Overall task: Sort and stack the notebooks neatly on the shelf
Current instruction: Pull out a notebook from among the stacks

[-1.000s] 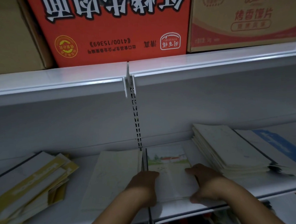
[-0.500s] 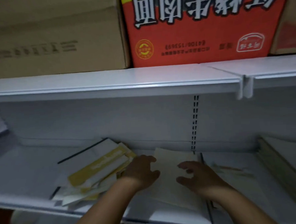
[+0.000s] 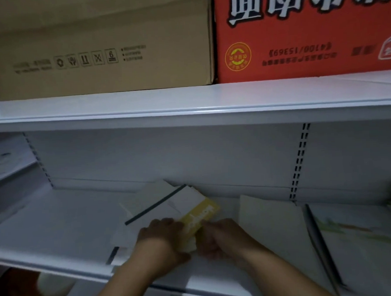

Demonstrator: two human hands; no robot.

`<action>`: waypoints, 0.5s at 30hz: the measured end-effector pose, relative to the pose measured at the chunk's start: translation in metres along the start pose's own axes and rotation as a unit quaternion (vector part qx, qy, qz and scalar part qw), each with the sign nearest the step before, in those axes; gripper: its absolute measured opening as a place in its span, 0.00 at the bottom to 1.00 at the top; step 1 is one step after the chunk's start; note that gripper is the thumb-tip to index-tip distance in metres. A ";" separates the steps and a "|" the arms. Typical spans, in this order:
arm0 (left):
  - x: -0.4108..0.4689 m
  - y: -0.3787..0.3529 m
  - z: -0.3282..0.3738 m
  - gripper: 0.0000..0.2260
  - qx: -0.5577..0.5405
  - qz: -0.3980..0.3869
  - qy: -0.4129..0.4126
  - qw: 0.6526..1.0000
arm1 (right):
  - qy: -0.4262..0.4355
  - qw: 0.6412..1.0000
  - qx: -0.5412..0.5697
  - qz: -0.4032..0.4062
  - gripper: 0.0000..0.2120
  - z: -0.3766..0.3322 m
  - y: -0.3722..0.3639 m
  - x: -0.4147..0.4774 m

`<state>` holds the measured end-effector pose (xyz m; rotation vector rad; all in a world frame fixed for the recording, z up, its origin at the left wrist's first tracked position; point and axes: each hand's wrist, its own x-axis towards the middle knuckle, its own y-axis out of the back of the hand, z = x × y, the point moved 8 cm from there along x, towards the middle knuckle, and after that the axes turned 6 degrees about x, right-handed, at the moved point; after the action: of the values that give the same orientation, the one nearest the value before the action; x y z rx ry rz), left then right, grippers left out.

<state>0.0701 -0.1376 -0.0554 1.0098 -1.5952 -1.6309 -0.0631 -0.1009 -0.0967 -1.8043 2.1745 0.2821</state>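
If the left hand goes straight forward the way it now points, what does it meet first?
Probably the messy pile of notebooks, which the left hand already touches; beyond the pile stands the shelf's white back wall. Depth is unclear.

White metal shelf with loose notebooks on its lower board

The lower shelf carries a messy pile of notebooks directly beneath and just beyond the hands, fanned at different angles, one with a yellow band. Just right of the hands a pale notebook lies flat, and farther right another with a faint picture. Above the hands, the upper shelf bears a brown carton and a red carton side by side, touching.
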 end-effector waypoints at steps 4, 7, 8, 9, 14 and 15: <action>-0.010 0.010 0.018 0.41 -0.071 0.006 -0.038 0.997 | 0.048 0.998 -0.017 0.038 0.10 -0.008 -0.003 0.005; -0.010 0.020 0.019 0.37 -0.207 0.018 -0.014 0.978 | 0.074 0.996 -0.002 0.057 0.10 -0.013 0.009 0.000; -0.007 0.023 0.020 0.37 -0.225 0.039 -0.003 0.974 | 0.083 0.994 0.009 0.072 0.09 -0.017 0.018 -0.005; -0.004 0.027 0.021 0.38 -0.224 0.065 0.008 0.972 | 0.086 0.992 0.019 0.089 0.06 -0.019 0.031 -0.012; 0.019 0.030 0.061 0.20 -0.361 0.073 0.021 0.930 | 0.086 0.981 0.058 0.163 0.10 -0.016 0.128 -0.051; 0.025 0.025 0.077 0.19 -0.382 0.059 0.014 0.922 | 0.092 0.977 0.062 0.184 0.10 -0.015 0.148 -0.059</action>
<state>-0.0102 -0.1217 -0.0347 0.5009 -0.8291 -1.8970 -0.2002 -0.0228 -0.0680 -1.4018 2.5884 0.0556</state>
